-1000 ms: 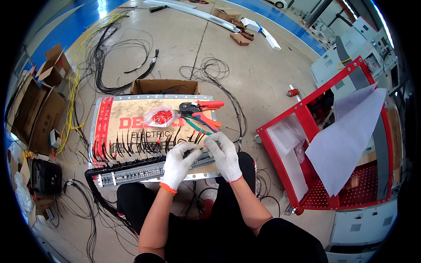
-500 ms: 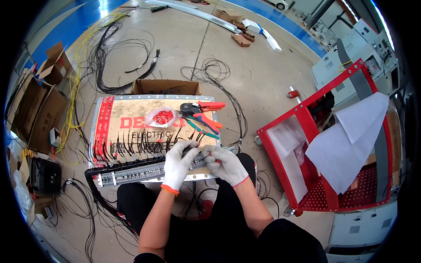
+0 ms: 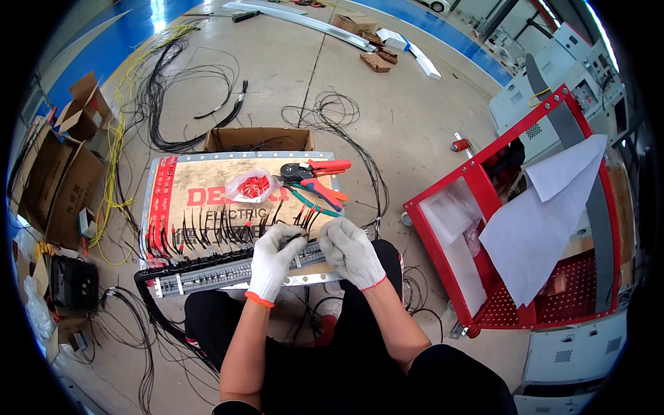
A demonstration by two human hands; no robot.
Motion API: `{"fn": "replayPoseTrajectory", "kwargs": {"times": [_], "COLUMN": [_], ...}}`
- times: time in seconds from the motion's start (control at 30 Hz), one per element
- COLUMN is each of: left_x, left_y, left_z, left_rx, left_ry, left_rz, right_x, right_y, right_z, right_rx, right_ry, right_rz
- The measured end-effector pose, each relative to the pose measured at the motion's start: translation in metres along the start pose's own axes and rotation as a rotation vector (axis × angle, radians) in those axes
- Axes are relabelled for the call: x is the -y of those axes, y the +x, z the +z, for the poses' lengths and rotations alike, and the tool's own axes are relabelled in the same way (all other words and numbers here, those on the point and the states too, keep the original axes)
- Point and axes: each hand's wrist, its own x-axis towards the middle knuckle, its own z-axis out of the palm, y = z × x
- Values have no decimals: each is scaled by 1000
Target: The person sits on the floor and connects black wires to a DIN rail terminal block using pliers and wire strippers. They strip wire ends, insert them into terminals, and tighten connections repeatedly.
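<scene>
White knit gloves cover both my hands. My left hand is closed over the right half of a grey terminal strip, pinching a black wire. Close to its right, my right hand has its fingertips pressed together; what they hold, if anything, is hidden. Beyond the strip, several black wires stand up from a black bundle, some with red ends. A clear bag of small red terminals lies on the carton-like board, beside a crimping tool and green-handled pliers.
An open cardboard box stands behind the board. To the right is a red metal frame with white sheets draped over it. Black cables and yellow cables sprawl on the floor. Cartons and a black case sit left.
My right hand's fingertips have drawn together and turned inward; the red bit seen at them earlier no longer shows. My left hand keeps its pinch, shifted slightly left. The whole view has moved a little.
</scene>
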Motion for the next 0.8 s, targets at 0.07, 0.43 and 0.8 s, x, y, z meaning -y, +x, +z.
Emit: {"fn": "replayPoseTrajectory", "kwargs": {"times": [0.07, 0.43, 0.8], "left_x": [-7, -12, -4], "left_y": [-1, -2, 0], "left_z": [2, 4, 5], "left_rx": [20, 6, -2], "left_ry": [1, 119, 111], "left_rz": [-10, 35, 45], "right_x": [-3, -4, -2], "right_y": [5, 4, 3], "right_z": [-2, -1, -1], "right_rx": [-34, -36, -18], "right_ry": [-34, -205, -862], "right_rz": [-52, -95, -447]}}
